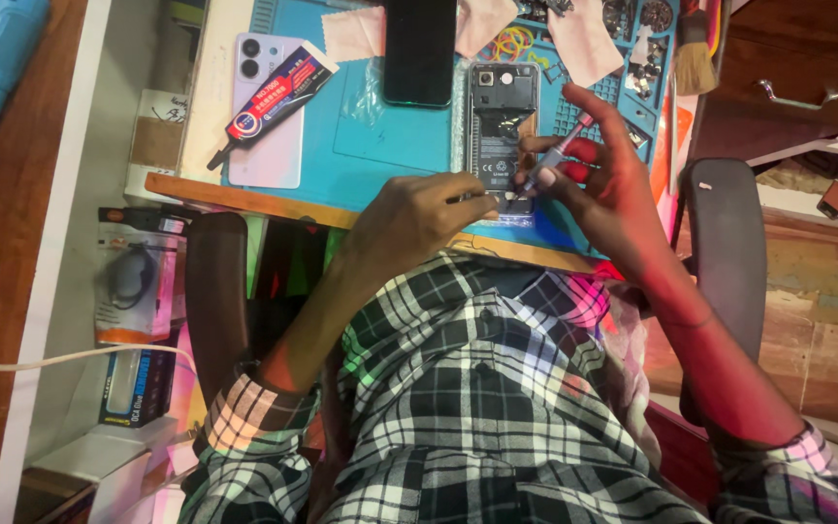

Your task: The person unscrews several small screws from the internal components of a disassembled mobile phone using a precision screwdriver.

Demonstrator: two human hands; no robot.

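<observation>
Plaid shirt, right hand gripping screwdriver

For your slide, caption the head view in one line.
Left hand steadies an opened phone while right hand works a small tool.

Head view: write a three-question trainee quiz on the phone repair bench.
1. True or false: the right hand holds a slim pen-like tool over the opened phone.
2. What does the left hand touch? A) the glue tube B) the lower end of the opened phone C) the brush
3. Fill in: the glue tube lies on a pale phone back cover, on the ___ side of the blue mat.

Key: 1 true; 2 B; 3 left
</observation>
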